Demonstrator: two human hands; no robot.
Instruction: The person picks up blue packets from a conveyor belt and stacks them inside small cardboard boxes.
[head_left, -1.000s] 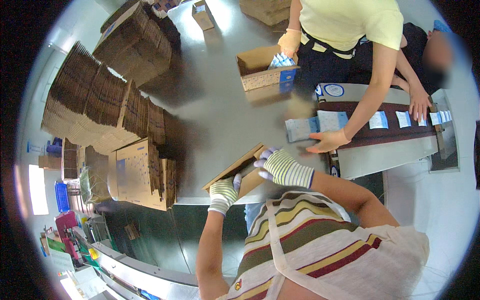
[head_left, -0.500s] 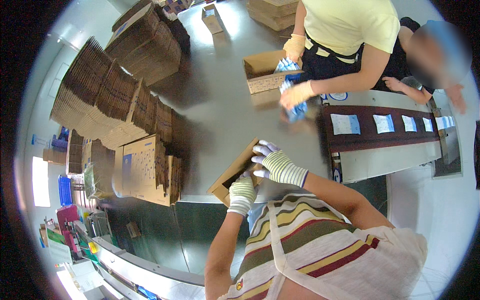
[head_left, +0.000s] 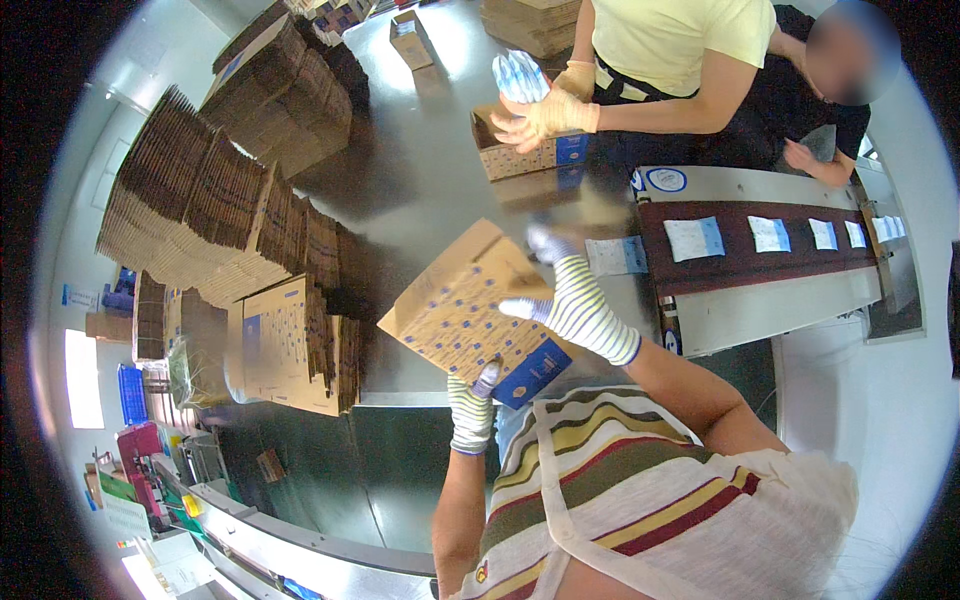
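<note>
I hold a flat-folded brown cardboard carton (head_left: 462, 312) with blue print, tilted up above the near edge of the steel table (head_left: 420, 190). My left hand (head_left: 472, 405), in a striped knit glove, grips its lower edge. My right hand (head_left: 572, 300), gloved the same way, presses on its right side and top face. Across the table a person in a yellow top holds a white-blue packet (head_left: 520, 75) in gloved hands (head_left: 545, 115) over an open small carton (head_left: 520, 150).
Tall stacks of flat cartons (head_left: 215, 215) fill the table's left side, with one printed carton (head_left: 285, 345) leaning at the front. A conveyor belt (head_left: 770, 250) at right carries several white-blue packets. Another open carton (head_left: 412, 35) sits far back.
I lifted the flat carton off the table edge and turned its printed face toward me. The person opposite moved a packet from the belt to over the open carton.
</note>
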